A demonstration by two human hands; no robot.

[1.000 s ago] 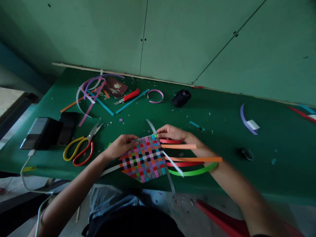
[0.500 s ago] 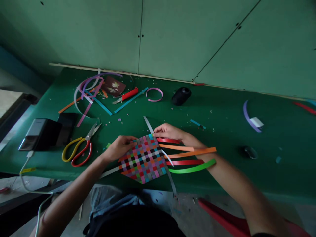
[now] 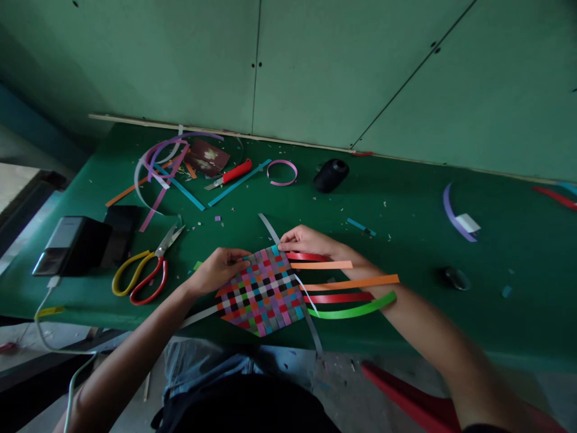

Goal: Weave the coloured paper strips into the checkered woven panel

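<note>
A many-coloured woven mat of flat strips (image 3: 265, 291) lies at the front edge of the table. My left hand (image 3: 220, 269) grips its upper left edge, thumb and fingers closed on the weave. At the top right corner, my right hand (image 3: 306, 239) pinches the mat beside a grey strip (image 3: 269, 227) that sticks out past it. From the right side run loose ends: a red strip (image 3: 309, 257), an orange strip (image 3: 356, 282) and a green strip (image 3: 354, 311), some passing over or near my right forearm. A white strip end (image 3: 308, 296) bends up from the weave.
Scissors (image 3: 148, 267) with yellow and red handles lie on the left, near a black box with a cable (image 3: 72, 245). Behind are a red-handled knife (image 3: 232, 174), curled strips (image 3: 155, 171), a pink loop (image 3: 295, 171) and a black spool (image 3: 331, 175). A green wall (image 3: 338, 72) closes the back.
Both hands keep their grip on the mat. The loose orange and green strip ends on the right have shifted slightly, and the grey strip at the top leans a little further left.
</note>
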